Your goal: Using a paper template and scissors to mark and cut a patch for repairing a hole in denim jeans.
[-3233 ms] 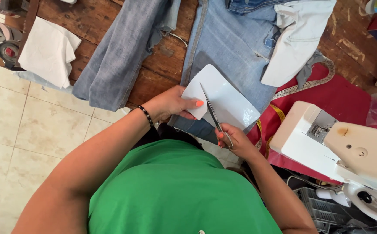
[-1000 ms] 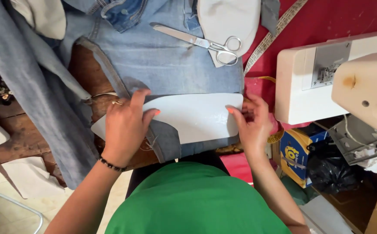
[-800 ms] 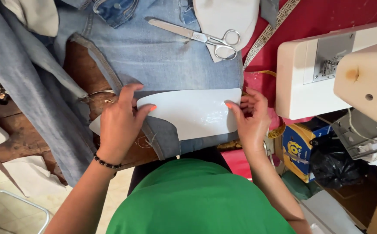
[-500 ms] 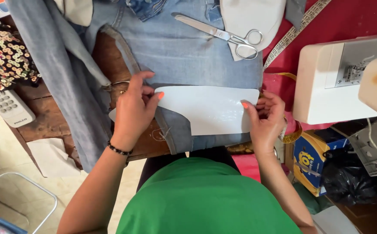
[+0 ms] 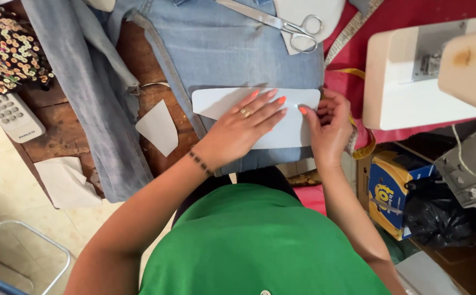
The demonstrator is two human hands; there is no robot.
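A pale paper pattern piece (image 5: 216, 101) lies flat on blue denim jeans (image 5: 238, 49) spread over a wooden table (image 5: 74, 123). My left hand (image 5: 246, 128) presses flat on the middle of the paper, fingers spread. My right hand (image 5: 328, 128) rests at the paper's right edge, its fingertips pinching or pressing there. Steel scissors (image 5: 281, 22) lie on the denim above, apart from both hands, partly over another pale cut piece (image 5: 309, 11).
A small pale scrap (image 5: 159, 127) lies on the wood to the left. A tray of buttons (image 5: 5, 46) and a calculator (image 5: 9, 114) sit far left. A white sewing machine (image 5: 429, 76) stands right on red cloth (image 5: 413, 13), a measuring tape (image 5: 352, 35) beside it. Boxes (image 5: 393, 196) sit below.
My left hand has slid from the paper's left end onto its middle. The view has shifted, bringing the button tray and calculator into sight. Before that, the scissors were put down on the denim.
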